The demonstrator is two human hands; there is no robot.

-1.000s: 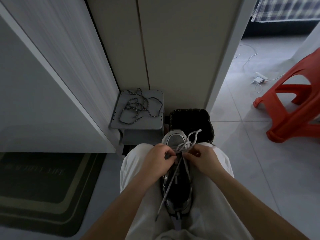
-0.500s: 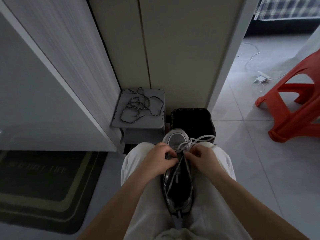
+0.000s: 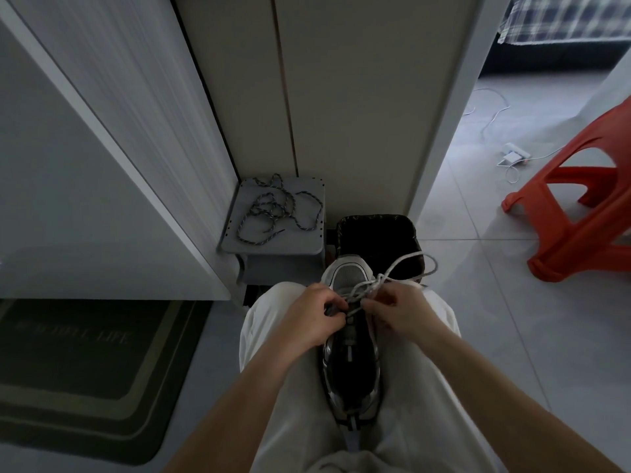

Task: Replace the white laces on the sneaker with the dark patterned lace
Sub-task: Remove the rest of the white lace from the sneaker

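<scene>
A dark and silver sneaker lies between my knees on my lap, toe pointing away from me. Its white lace is pulled loose near the toe and loops out to the right over the bin. My left hand pinches the lace at the lowest eyelets on the left side. My right hand pinches the lace just across from it. The dark patterned lace lies tangled on a small grey stool ahead of me, untouched.
A black bin stands just beyond the sneaker's toe. A white cabinet is on the left, a dark doormat below it. An orange plastic stool stands on the tiled floor at right, with a charger and cable behind it.
The long lace end that hung down along the sneaker towards me has been drawn up through the eyelets. The free lace now loops out farther to the right.
</scene>
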